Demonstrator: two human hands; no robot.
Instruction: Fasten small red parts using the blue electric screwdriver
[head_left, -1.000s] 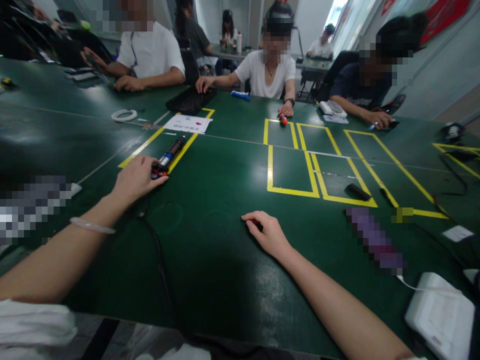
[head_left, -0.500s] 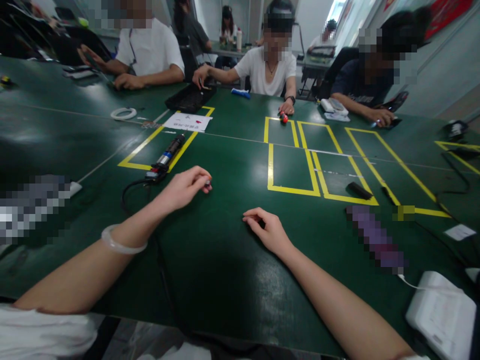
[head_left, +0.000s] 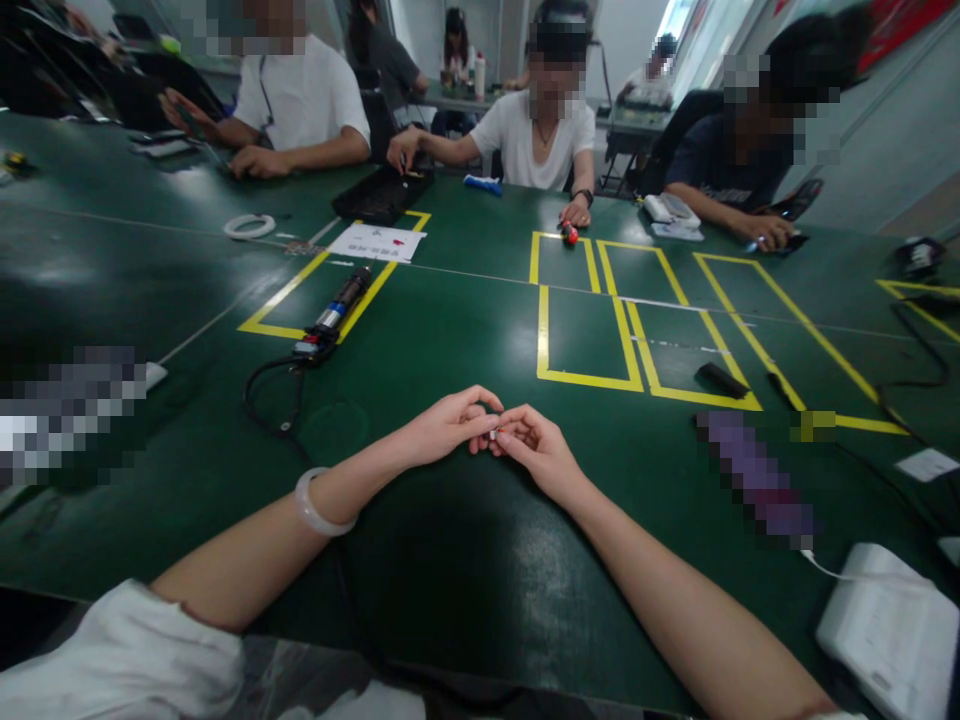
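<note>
White and orange, the tiny part sits right between the fingers! Left hand and right hand meet on it, thumbs and fingertips pinching; most of it is covered, so its shape is hard to tell. Should be light, stiff, easily dropped: hold it by opposite sides, lightly. Outward now: green bench all around, and farther off the tool lying over yellow tape, black cable curling beside.
</note>
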